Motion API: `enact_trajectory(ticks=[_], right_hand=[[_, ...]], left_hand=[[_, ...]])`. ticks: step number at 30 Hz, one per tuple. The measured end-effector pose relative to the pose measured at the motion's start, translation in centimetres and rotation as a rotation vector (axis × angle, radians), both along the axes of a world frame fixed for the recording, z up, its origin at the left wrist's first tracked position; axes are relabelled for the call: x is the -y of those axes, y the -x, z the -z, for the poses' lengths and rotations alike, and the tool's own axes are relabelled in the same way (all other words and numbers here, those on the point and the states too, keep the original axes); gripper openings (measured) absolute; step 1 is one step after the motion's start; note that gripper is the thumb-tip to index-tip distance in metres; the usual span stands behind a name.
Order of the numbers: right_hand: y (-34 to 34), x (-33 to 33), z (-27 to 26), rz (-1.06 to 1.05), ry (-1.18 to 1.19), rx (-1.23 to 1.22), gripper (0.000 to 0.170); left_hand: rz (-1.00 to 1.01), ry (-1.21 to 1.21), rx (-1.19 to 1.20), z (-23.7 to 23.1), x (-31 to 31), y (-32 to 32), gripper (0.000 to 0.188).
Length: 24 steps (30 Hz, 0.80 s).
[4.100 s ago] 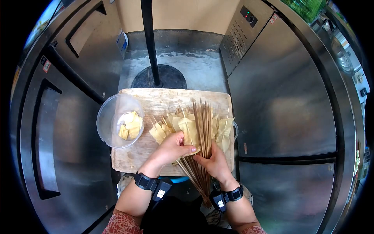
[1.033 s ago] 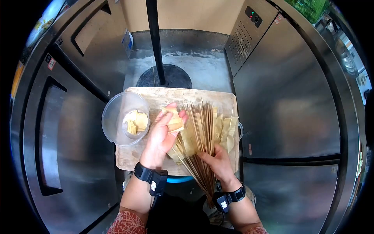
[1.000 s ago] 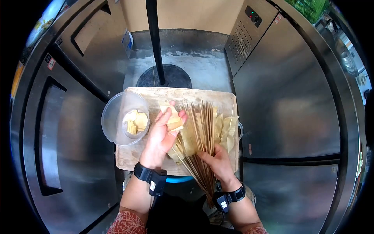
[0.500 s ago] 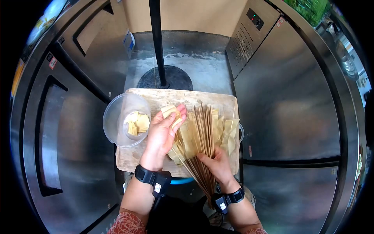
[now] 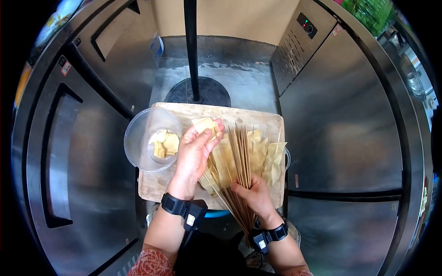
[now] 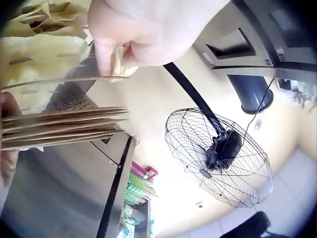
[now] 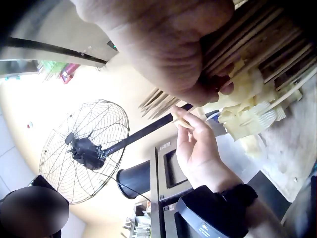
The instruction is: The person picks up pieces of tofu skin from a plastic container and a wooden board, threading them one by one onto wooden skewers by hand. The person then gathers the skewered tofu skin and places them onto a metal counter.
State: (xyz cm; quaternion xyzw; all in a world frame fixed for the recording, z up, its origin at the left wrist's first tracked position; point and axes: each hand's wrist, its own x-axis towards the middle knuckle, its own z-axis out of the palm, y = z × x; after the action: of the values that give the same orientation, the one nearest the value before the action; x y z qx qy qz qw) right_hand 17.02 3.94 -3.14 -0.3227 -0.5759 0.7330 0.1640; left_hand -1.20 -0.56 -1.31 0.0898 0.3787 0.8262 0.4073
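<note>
My left hand [image 5: 191, 154] pinches a folded piece of yellow tofu skin [image 5: 202, 123] between thumb and fingers, above the board left of the skewers. In my right hand [image 5: 257, 195] is a fanned bundle of thin wooden skewers [image 5: 241, 154], thumb across it, points away from me. One single skewer [image 6: 54, 82] stands apart from the bundle, and its tip meets the folded tofu skin [image 6: 118, 64] in the left wrist view. Behind and beside the bundle lie several tofu skin sheets threaded on skewers [image 5: 272, 161]. The bundle partly hides them.
A clear plastic tub [image 5: 133, 156] at the left holds more folded tofu skin [image 5: 170, 143]. Everything rests on a wooden cutting board [image 5: 154, 186]. Steel cabinets [image 5: 340, 129] stand on both sides. A black fan pole [image 5: 191, 55] rises beyond the board.
Earlier my left hand held a skewered sheet beside the bundle; it then held a loose folded piece. That piece has since turned and shifted slightly right, meeting a skewer tip. The right hand keeps its grip.
</note>
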Motion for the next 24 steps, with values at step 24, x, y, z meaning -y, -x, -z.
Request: enact_trajectory(ticks=[24], right_hand=[[0.1, 0.0, 1.1, -0.036, -0.105, 0.078, 0.007]], left_hand=[[0.044, 0.25, -0.352, -0.1, 1.0, 0.7, 0.021]])
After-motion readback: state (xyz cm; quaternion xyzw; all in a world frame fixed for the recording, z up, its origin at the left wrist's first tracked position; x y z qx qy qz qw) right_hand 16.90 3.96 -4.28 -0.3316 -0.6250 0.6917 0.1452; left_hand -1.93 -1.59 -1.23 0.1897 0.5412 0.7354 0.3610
